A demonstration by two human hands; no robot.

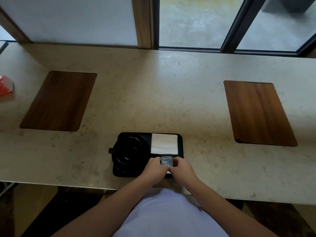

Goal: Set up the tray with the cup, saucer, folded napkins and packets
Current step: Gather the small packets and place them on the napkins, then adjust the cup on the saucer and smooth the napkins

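Head view: black rectangular plastic tray (pixel 180 146) sits near the front edge of the pale stone table (pixel 153 100). Black ceramic cup (pixel 127 152) on its black round saucer (pixel 119 168) fills the tray's left half, handle pointing left. White folded napkin (pixel 164 143) lies flat at the tray's far right. Left hand (pixel 154 168) and right hand (pixel 182 167) meet over the near right corner, fingers (pixel 176 161) pinched on the sides of a small silvery packet (pixel 167 160). Something white shows beneath it, unclear. Judgement: cup, saucer, napkin placed; packets being settled, close to finished. Two brown wooden mats (pixel 58 101) lie well apart, bare.
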